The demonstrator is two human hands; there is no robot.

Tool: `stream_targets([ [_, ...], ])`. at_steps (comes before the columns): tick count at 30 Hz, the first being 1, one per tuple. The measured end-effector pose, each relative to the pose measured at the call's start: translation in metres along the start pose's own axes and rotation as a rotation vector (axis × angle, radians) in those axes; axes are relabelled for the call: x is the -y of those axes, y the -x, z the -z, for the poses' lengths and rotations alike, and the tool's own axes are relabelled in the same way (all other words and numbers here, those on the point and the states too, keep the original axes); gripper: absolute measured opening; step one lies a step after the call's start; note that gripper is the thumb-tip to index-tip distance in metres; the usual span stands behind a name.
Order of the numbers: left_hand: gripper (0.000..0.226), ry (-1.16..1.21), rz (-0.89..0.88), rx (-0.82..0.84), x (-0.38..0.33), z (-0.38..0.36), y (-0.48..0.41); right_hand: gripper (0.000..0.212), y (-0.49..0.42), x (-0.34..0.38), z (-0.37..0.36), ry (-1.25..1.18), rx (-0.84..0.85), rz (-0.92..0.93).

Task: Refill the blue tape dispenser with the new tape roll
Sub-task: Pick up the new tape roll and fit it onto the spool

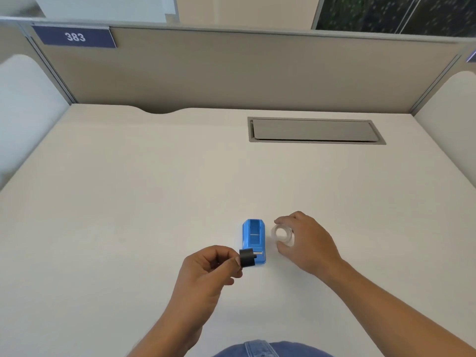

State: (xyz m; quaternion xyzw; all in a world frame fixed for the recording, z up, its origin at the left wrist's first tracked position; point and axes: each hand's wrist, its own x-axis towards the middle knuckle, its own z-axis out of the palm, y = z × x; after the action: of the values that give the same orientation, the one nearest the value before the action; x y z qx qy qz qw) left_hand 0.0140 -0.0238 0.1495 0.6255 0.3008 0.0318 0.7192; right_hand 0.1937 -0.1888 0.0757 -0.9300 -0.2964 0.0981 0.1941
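Observation:
The blue tape dispenser (253, 238) lies on the white desk (128, 202), near its front middle, with its roll cavity showing and nothing in it. My left hand (208, 269) pinches a black spool core (247, 257) just in front of and to the left of the dispenser, a small pin sticking out of the core toward it. My right hand (306, 240) is right of the dispenser, fingers curled around a clear tape roll (282, 234) that is on or just above the desk.
A grey cable-tray lid (315, 130) is set into the desk at the back right. Beige partition walls enclose the desk on three sides, with a "383" sign (74, 36) at the upper left. Blue denim (270, 350) shows at the bottom edge.

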Motion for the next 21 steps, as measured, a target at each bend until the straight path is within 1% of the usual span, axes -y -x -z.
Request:
stream_targets([
  [3, 0.013, 0.011, -0.028, 0.000, -0.002, 0.002, 0.010, 0.034, 0.017, 0.010, 0.017, -0.231, -0.049, -0.003],
  [6, 0.013, 0.018, -0.068, 0.002, -0.006, 0.004, 0.018, 0.030, 0.036, 0.024, 0.037, -0.389, -0.058, 0.049],
  [10, 0.014, 0.033, -0.118, 0.000, -0.013, 0.005, 0.027, 0.026, 0.063, 0.046, 0.059, -0.506, -0.066, 0.128],
  [21, 0.013, 0.043, -0.212, 0.050, -0.027, 0.007, 0.051, 0.027, 0.109, 0.105, 0.100, -0.868, -0.046, 0.243],
])
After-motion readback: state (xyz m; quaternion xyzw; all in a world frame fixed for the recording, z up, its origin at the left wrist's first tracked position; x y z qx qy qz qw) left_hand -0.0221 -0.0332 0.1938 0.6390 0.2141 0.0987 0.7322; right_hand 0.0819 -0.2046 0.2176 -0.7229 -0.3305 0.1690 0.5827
